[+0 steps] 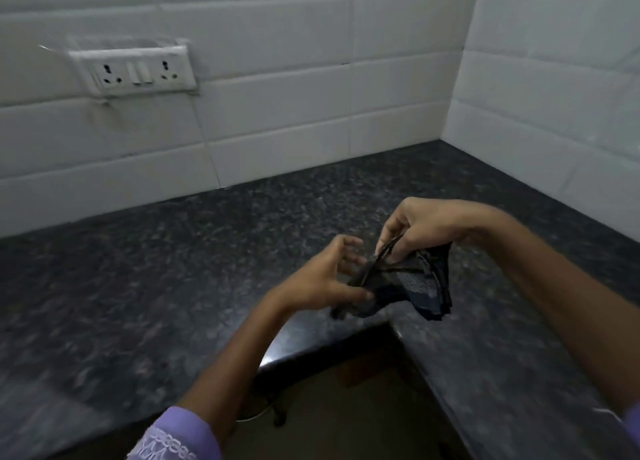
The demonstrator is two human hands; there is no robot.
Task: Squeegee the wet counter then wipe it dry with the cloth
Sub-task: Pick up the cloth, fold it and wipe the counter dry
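Dark granite tabletop [156, 286] in a tiled corner, no squeegee in sight. Right hand [426, 231] pinches the dark cloth [408, 286] above the near inner corner; left hand [325, 279] grips its lower edge. Looks like the wipe-dry step: next, bunch the cloth and press it down flat.
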